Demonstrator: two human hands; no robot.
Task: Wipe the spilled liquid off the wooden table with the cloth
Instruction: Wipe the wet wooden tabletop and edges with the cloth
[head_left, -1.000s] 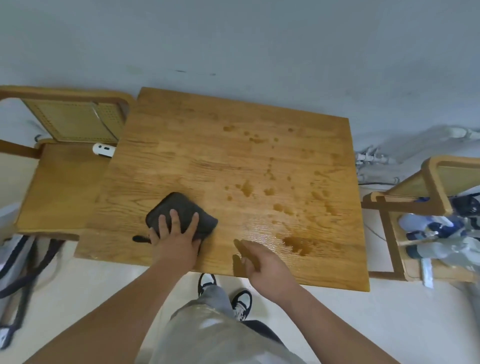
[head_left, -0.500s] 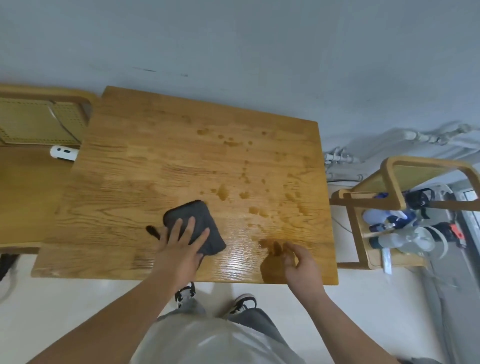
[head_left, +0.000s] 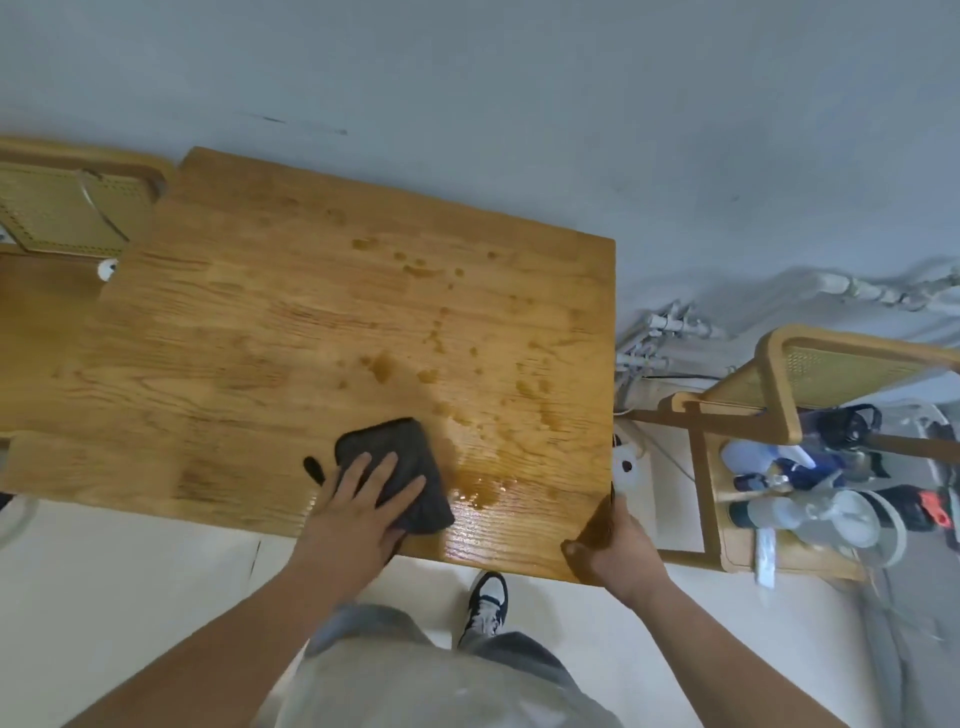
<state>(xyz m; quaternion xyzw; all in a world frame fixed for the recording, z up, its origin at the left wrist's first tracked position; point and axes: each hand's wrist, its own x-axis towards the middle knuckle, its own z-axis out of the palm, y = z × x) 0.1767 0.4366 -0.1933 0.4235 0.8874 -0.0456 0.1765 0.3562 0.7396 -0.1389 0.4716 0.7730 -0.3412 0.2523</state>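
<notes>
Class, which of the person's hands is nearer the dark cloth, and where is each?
Left. The left hand lies flat on the cloth, pressing it onto the table. The right hand is apart, off to the cloth's right, gripping the table's near right corner.

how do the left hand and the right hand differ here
The left hand presses flat, fingers spread, on the dark grey folded cloth; the right hand holds no cloth. The left hand sits inside the near edge of the brown wooden table; the right hand is at its near right corner. Both are bare.
</notes>
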